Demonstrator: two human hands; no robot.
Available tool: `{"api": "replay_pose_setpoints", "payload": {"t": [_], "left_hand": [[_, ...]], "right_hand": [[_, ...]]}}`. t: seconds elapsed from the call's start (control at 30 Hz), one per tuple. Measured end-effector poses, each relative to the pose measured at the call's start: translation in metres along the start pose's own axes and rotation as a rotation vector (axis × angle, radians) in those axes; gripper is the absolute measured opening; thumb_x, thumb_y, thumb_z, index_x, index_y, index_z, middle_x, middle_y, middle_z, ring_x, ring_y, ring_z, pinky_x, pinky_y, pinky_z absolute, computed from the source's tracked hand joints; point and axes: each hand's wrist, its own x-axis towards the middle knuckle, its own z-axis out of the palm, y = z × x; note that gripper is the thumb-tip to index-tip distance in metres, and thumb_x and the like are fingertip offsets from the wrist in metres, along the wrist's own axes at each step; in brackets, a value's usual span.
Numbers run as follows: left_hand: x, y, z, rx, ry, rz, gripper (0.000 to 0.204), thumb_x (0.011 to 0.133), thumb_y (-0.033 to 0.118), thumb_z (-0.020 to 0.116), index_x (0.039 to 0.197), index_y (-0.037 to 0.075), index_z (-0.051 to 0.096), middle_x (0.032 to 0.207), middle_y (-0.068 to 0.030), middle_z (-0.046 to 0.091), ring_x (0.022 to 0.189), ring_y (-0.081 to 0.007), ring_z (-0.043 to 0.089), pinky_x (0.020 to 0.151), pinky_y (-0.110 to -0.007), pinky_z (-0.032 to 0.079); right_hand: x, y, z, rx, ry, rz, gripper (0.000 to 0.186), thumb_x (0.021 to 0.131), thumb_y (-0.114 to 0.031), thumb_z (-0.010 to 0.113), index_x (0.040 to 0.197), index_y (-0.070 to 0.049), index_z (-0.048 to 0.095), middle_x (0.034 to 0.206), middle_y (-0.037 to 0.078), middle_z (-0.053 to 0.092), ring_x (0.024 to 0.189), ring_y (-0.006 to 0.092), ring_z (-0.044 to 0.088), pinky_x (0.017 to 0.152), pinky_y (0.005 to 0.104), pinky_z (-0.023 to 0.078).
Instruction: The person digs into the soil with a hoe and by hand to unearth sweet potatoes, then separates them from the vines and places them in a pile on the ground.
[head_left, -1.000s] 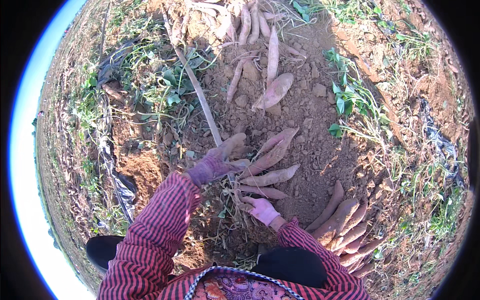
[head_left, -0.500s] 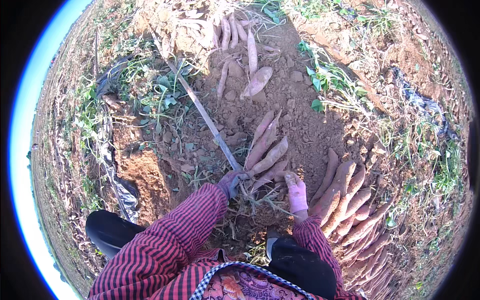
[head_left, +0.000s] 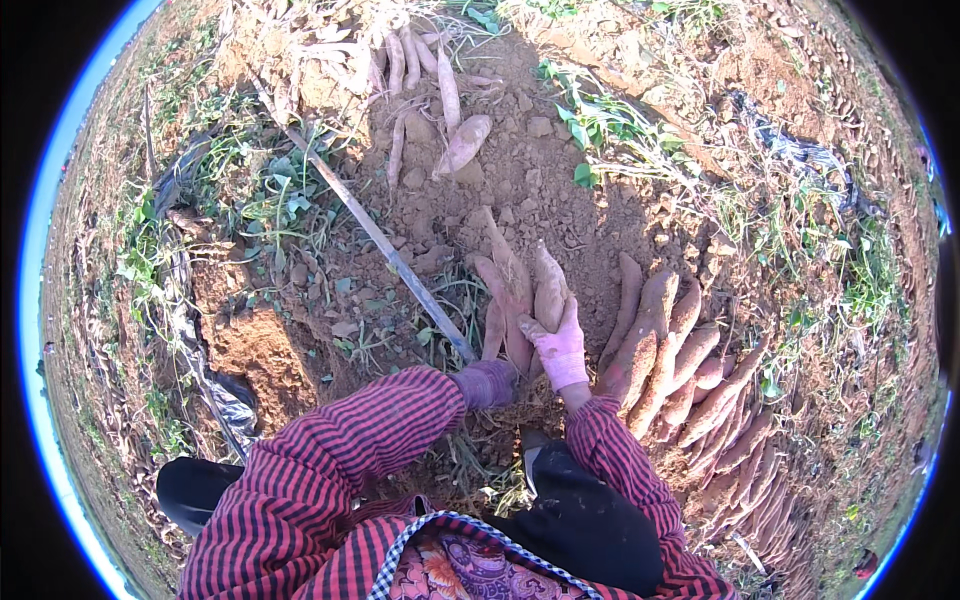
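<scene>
My left hand [head_left: 488, 383], in a dusty purple glove, is closed at the lower, stem end of a cluster of pinkish-brown sweet potatoes [head_left: 515, 290]; its fingertips are partly hidden. My right hand [head_left: 558, 345], in a pink glove, is wrapped round the lower part of a single sweet potato [head_left: 549, 285], its tip pointing away from me. This one stands slightly apart from the cluster to its left. A long pole [head_left: 390, 255] lies slantwise on the soil, its near end by my left hand.
A long row of sweet potatoes [head_left: 655, 345] lies at right, close to my right forearm. Beyond, another heap [head_left: 410, 60] rests on the soil. Green vines [head_left: 290, 190] and black plastic film [head_left: 195, 350] are at left; more vines [head_left: 625, 130] grow at far right.
My right hand has moved up and left from the cluster's lower right side and gripped one sweet potato, now more upright. My left hand stays at the stem end. The whole view has shifted.
</scene>
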Motion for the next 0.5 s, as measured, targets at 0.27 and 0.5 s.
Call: {"api": "replay_pose_setpoints", "payload": {"t": [0.27, 0.5], "left_hand": [[0.010, -0.028, -0.011, 0.224, -0.396, 0.282, 0.023, 0.074, 0.019, 0.066, 0.093, 0.008, 0.071, 0.084, -0.0147, 0.070, 0.081, -0.0320, 0.069, 0.067, -0.046, 0.054], [-0.029, -0.002, -0.004, -0.262, -0.466, 0.180, 0.033, 0.079, 0.031, 0.061, 0.103, 0.008, 0.064, 0.087, -0.0190, 0.067, 0.085, -0.0348, 0.067, 0.075, -0.047, 0.051]], "right_hand": [[0.020, -0.032, -0.002, -0.483, 0.214, -0.021, 0.087, 0.076, -0.028, 0.069, 0.146, -0.008, 0.022, 0.099, 0.026, 0.065, 0.087, 0.0425, 0.065, 0.075, 0.0471, 0.052], [0.066, 0.013, -0.045, -1.168, 0.174, -0.193, 0.070, 0.084, -0.011, 0.060, 0.146, -0.021, 0.029, 0.099, 0.011, 0.056, 0.081, 0.0255, 0.064, 0.063, 0.0364, 0.056]]}}
